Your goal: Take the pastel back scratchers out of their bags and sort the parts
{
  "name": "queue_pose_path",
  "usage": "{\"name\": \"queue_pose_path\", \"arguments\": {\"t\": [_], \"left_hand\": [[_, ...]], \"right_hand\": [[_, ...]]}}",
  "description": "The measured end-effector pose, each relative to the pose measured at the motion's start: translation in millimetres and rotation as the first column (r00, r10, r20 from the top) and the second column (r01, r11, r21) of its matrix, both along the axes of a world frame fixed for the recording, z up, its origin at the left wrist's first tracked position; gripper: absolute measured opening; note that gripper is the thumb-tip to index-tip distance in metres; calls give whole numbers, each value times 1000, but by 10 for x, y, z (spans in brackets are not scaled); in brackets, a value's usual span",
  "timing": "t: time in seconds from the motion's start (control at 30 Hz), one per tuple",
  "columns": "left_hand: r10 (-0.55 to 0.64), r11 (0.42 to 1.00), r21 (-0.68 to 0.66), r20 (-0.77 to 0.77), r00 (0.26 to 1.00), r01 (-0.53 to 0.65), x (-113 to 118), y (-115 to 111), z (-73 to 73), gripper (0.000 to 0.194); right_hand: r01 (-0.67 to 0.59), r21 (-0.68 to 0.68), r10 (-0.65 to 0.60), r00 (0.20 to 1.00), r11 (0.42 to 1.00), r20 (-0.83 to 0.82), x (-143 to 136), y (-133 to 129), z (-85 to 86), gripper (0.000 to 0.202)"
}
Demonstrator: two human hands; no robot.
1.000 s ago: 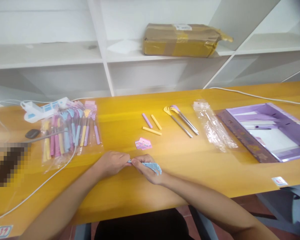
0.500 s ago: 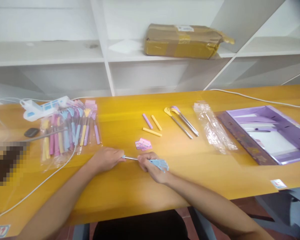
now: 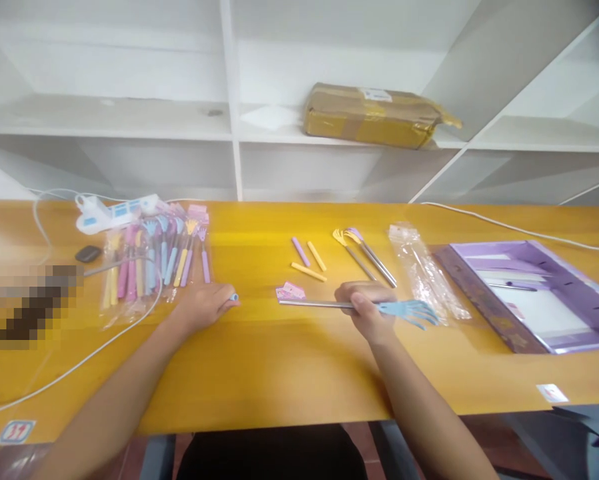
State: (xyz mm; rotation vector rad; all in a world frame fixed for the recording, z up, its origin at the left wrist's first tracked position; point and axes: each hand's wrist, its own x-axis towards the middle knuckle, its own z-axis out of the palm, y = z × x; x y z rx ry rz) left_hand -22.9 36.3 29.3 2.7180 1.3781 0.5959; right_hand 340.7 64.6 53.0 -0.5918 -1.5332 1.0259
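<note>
My right hand (image 3: 366,307) is closed around the metal rod of a back scratcher with a light blue hand-shaped head (image 3: 412,312). Its bare rod (image 3: 314,303) points left. My left hand (image 3: 206,307) is wrapped round a light blue handle sleeve (image 3: 234,298), of which only the open end shows. A gap separates sleeve and rod. Beyond the rod are small pink cards (image 3: 290,291), a purple sleeve (image 3: 300,251) and two yellow sleeves (image 3: 308,271). Right of these lie back scratchers without sleeves, one with a yellow head (image 3: 338,236), others with a purple head (image 3: 353,233) among them.
Several bagged back scratchers (image 3: 154,260) lie at the left by a white power strip (image 3: 119,213) and a cable. Clear plastic bags (image 3: 419,273) lie beside a purple box (image 3: 499,300) at the right. A taped carton (image 3: 374,117) sits on the shelf.
The blue handle sleeve has come off the rod. My right hand has moved right with the back scratcher, while my left hand keeps the sleeve. The camera view has shifted.
</note>
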Motion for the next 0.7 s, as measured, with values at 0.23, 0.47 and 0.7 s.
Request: {"name": "queue_pose_path", "arguments": {"t": [0.23, 0.47, 0.7], "left_hand": [[83, 941, -335, 65, 994, -57, 363, -186, 26, 36], [205, 869, -477, 98, 974, -135, 265, -94, 34, 35], [201, 858, -497, 94, 975, -129, 287, -80, 2, 36]], "right_hand": [[345, -144, -352, 936, 927, -26, 287, 477, 290, 47], [678, 113, -684, 699, 727, 207, 834, 715, 761, 42], [576, 509, -718, 212, 640, 663, 1153, 1107, 406, 13]]}}
